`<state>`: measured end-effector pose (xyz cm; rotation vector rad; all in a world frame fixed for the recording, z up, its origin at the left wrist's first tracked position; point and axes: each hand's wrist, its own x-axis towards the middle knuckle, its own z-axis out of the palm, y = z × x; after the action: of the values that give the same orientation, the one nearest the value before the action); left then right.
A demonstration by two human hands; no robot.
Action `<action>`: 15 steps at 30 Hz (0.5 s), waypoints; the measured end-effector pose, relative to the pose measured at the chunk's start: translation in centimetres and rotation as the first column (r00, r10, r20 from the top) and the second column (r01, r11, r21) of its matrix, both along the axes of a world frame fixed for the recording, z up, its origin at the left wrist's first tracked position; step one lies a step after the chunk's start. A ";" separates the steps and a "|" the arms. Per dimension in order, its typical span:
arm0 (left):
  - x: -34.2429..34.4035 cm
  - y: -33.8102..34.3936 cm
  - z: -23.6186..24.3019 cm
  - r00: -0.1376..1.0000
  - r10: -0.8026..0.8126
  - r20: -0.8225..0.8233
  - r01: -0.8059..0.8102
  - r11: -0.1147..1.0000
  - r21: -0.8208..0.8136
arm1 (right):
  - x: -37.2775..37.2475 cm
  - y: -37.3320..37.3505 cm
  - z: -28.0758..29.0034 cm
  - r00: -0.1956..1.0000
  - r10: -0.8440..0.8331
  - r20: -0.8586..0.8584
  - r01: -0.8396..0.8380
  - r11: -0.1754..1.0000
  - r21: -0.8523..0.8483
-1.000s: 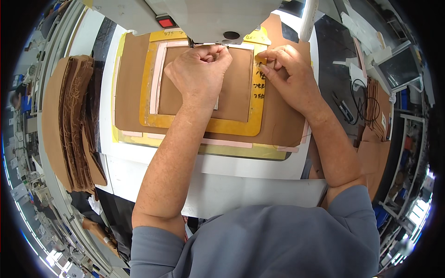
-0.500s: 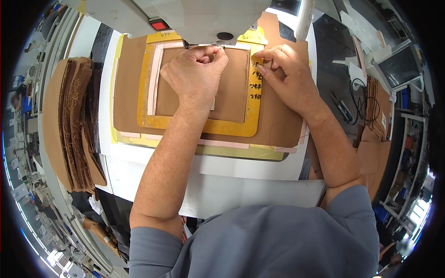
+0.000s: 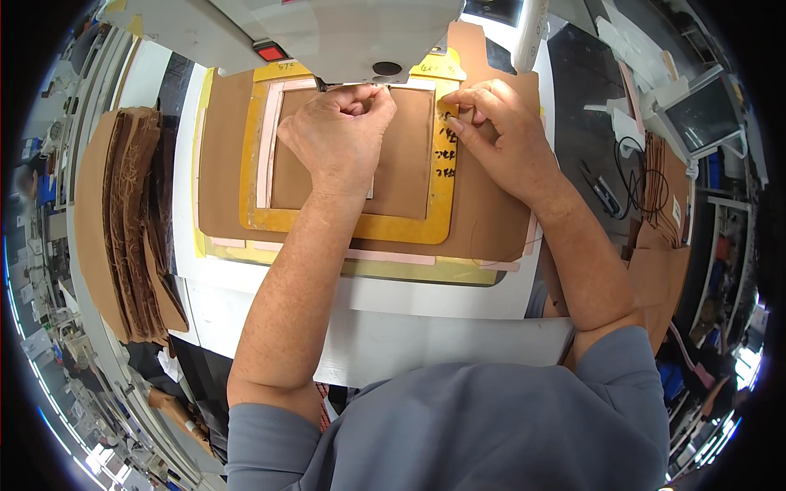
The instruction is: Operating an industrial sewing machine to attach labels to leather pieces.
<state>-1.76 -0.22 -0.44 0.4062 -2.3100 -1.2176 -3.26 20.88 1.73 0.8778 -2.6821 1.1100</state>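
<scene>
My left hand [image 3: 337, 139] is closed in a pinch right under the head of a grey-white sewing machine [image 3: 372, 33]. What its fingertips hold, if anything, is too small to make out. Below it lies a brown fabric panel [image 3: 405, 155], bordered by a yellow template frame [image 3: 393, 228] with handwritten marks. Over the frame's right side, my right hand [image 3: 508, 135] has its thumb and forefinger drawn close together, the other fingers curled. Nothing can be named between them. A larger brown sheet [image 3: 491, 217] spreads around the frame.
A stack of brown pieces with frayed edges [image 3: 131, 221] stands at the left. On the right are a dark hand tool [image 3: 602, 188], a black cable [image 3: 643, 184] and a small screen [image 3: 704, 119]. A loose thread curls near the sheet's lower right corner.
The whole view has shifted slightly, so the machine and frame sit a little further left. Both hands keep nearly the same pose and place over the frame.
</scene>
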 end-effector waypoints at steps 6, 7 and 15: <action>0.2 0.0 0.3 0.999 -0.015 0.049 0.012 0.998 0.058 | 0.1 0.0 0.0 1.000 0.001 -0.004 -0.001 1.000 -0.020; 0.2 0.0 0.2 0.999 -0.014 0.042 0.013 0.999 0.031 | 0.0 0.0 -0.1 1.000 0.001 -0.004 -0.001 1.000 -0.022; 0.1 0.0 0.2 0.999 -0.029 0.015 0.029 0.999 0.015 | -0.1 -0.2 -1.2 0.995 -0.003 -0.102 -0.009 0.993 -0.117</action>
<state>-1.68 -0.26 -0.25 0.3899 -2.3289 -1.2501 -3.40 20.72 0.57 0.8935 -2.5068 1.1768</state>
